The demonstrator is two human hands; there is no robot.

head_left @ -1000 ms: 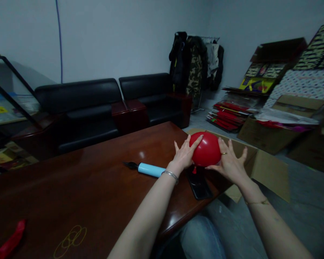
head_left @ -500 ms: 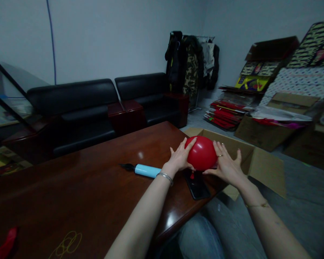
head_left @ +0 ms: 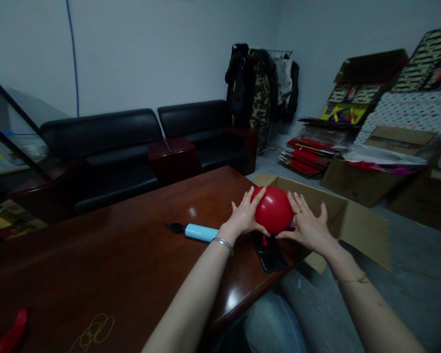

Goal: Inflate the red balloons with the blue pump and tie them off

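A round red balloon (head_left: 274, 211) is held between my two hands above the table's right corner, its knotted end pointing down. My left hand (head_left: 245, 215) presses its left side with curved fingers. Against its right side rest the fingers and thumb of my right hand (head_left: 306, 223), with the little finger raised. Below the balloon a black phone (head_left: 271, 259) lies on the dark wooden table (head_left: 132, 260). A light blue hand pump (head_left: 201, 233) with a black nozzle lies left of the phone, partly behind my left wrist.
Yellow string (head_left: 96, 331) and a red limp piece (head_left: 15, 329) lie at the table's near left. An open cardboard box (head_left: 363, 230) stands beyond the right corner. Behind are black sofas (head_left: 106, 137), hanging clothes (head_left: 260, 88) and stacked cardboard (head_left: 400, 113).
Both hands keep hold of the balloon, which has shifted very slightly. The view has moved a little.
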